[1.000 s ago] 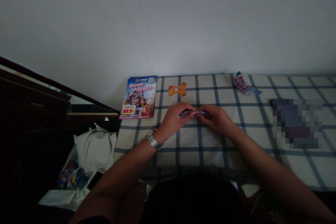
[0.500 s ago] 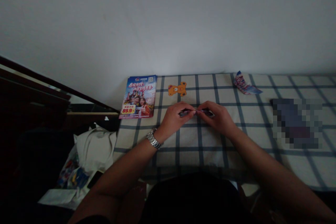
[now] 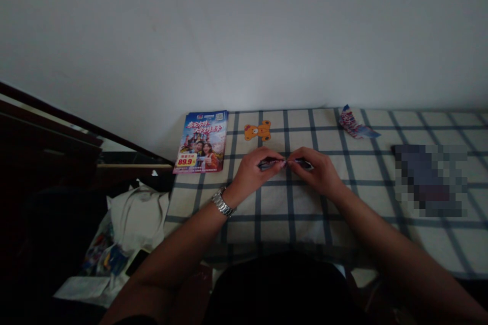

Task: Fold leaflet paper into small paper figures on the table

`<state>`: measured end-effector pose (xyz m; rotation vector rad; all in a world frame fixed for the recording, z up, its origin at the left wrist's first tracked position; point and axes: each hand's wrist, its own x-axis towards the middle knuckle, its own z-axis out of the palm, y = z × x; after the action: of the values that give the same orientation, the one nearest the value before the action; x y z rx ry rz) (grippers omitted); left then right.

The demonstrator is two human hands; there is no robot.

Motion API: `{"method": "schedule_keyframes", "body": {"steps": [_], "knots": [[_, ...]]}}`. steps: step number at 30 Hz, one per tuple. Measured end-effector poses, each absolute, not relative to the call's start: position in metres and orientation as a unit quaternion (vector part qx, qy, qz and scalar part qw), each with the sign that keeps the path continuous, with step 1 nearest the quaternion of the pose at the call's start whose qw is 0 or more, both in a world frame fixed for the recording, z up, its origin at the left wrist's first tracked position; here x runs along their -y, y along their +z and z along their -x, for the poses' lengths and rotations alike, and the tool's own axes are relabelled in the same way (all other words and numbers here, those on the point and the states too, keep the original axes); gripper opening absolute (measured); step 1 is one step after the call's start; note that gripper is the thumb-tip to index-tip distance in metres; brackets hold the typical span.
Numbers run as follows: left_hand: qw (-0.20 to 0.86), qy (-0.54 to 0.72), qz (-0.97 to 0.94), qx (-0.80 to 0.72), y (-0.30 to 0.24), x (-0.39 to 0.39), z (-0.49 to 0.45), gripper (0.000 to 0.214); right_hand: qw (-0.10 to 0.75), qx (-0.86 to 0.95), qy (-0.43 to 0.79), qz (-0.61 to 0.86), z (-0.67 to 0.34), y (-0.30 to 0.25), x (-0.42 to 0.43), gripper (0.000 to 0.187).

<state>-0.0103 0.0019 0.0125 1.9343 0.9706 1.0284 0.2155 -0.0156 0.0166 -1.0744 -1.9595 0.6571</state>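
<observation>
My left hand [image 3: 259,168] and my right hand [image 3: 314,170] meet over the checked cloth, fingertips almost touching. Both pinch a narrow piece of printed paper [image 3: 268,163], dark and purplish, between thumb and fingers. Most of this paper is hidden by the fingers, so its full shape cannot be made out. A silver watch circles my left wrist. Just beyond my left hand lies a flat orange bear cutout [image 3: 257,131]. To the left rests a stack of glossy flyers [image 3: 202,142], the top one marked 89.9.
A crumpled, torn-looking piece of flyer [image 3: 356,124] lies at the back right. A dark, pixelated object [image 3: 423,177] is on the right of the checked cloth [image 3: 274,218]. White bags [image 3: 139,216] stand below the left edge, beside dark furniture. A pale wall rises behind.
My hands keep the same pinch on the paper, with only a tiny shift at the fingertips. The whole view has moved very slightly.
</observation>
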Motion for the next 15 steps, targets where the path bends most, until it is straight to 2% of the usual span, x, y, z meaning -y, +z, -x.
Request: {"method": "schedule_keyframes", "body": {"steps": [15], "knots": [[0.349, 0.399, -0.765, -0.365, 0.0125, -0.0017, 0.0095, 0.01, 0.381, 0.779, 0.261, 0.425, -0.2104, 0.0172, 0.018, 0.004]]}}
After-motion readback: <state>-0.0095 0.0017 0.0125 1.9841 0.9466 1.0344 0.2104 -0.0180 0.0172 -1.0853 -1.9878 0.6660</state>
